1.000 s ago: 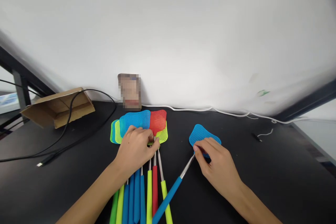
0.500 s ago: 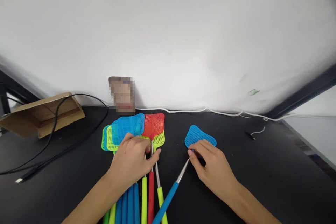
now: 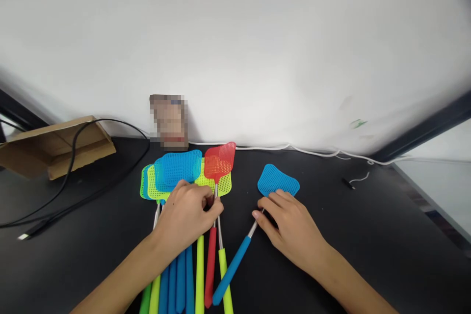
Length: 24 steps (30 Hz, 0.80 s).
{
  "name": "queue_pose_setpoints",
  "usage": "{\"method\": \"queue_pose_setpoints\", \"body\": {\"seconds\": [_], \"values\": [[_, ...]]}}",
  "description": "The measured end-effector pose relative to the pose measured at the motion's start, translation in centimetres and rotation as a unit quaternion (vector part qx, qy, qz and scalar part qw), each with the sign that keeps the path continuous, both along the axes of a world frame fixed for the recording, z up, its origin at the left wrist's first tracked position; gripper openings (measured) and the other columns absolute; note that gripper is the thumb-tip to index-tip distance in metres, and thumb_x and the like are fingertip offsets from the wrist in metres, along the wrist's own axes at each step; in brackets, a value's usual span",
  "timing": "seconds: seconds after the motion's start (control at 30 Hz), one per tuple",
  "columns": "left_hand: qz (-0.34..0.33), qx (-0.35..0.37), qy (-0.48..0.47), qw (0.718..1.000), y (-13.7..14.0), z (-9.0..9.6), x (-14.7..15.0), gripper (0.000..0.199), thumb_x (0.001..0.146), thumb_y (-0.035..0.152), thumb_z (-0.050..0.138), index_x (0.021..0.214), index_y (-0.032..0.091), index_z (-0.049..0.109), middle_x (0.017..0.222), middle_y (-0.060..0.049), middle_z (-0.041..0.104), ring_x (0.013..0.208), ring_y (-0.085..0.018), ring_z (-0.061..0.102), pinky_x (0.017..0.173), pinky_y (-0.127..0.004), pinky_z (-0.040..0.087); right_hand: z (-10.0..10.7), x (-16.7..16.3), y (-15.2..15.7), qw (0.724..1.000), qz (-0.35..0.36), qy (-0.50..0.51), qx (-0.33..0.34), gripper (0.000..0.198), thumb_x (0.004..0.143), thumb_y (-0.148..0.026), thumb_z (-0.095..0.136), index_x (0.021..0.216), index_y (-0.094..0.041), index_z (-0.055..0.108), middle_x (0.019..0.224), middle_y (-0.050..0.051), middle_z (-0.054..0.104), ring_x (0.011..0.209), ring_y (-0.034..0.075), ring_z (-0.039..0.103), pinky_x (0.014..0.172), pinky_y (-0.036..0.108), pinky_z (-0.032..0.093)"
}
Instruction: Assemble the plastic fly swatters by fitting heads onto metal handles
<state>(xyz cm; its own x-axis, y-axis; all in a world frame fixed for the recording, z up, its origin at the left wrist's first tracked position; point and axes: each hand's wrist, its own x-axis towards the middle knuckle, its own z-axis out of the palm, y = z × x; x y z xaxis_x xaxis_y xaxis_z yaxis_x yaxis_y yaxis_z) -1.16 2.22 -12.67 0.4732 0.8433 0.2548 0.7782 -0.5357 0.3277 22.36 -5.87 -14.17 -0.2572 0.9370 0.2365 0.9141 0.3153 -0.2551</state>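
Observation:
My left hand [image 3: 193, 208] pinches the metal shaft of a red fly swatter [image 3: 220, 161] just below its mesh head. Beneath that red head lies a yellow-green fly swatter [image 3: 225, 186]. Left of these, several blue, yellow-green and green swatters lie side by side, with a blue mesh head [image 3: 178, 169] on top; my hand and wrist cover parts of their shafts. Around the thin shaft of a separate blue fly swatter [image 3: 275, 180], my right hand [image 3: 290, 223] closes thumb and fingers. That blue handle slants down-left, its end over the yellow-green handle.
An open cardboard box [image 3: 83, 154] sits at the left, a black cable [image 3: 75, 144] looping across it. A blurred-out box [image 3: 171, 122] leans on the wall. A white cord [image 3: 257, 147] runs along the back edge. A small black piece with a string [image 3: 348, 184] lies at the right.
The red swatter's head has tilted and shifted slightly right, uncovering more yellow-green mesh. My right hand and the blue swatter have shifted slightly left. The whole view has moved a little.

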Motion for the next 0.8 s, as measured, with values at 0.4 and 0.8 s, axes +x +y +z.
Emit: {"method": "queue_pose_setpoints", "body": {"seconds": [0.4, 0.8], "values": [[-0.019, -0.040, 0.021, 0.999, 0.05, 0.04, 0.02, 0.040, 0.092, 0.037, 0.054, 0.056, 0.021, 0.044, 0.053, 0.003, 0.053, 0.052, -0.015, 0.044, 0.079, -0.040, 0.042, 0.29, 0.50, 0.08, 1.000, -0.021, -0.017, -0.006, 0.021, 0.104, -0.032, 0.049, 0.093, -0.021, 0.063, 0.084, 0.005, 0.066, 0.085, 0.023, 0.058, 0.078, 0.037, 0.044], [-0.019, -0.037, 0.007, 0.999, 0.05, 0.38, 0.31, 0.042, 0.087, 0.032, 0.056, 0.050, 0.022, 0.038, 0.046, 0.003, 0.046, 0.045, -0.014, 0.038, 0.063, -0.034, 0.037, 0.49, 0.63, 0.04, 0.998, -0.058, -0.031, 0.019, 0.021, 0.098, -0.040, 0.058, 0.094, -0.021, 0.064, 0.087, 0.006, 0.066, 0.087, 0.024, 0.059, 0.076, 0.037, 0.045]]}}
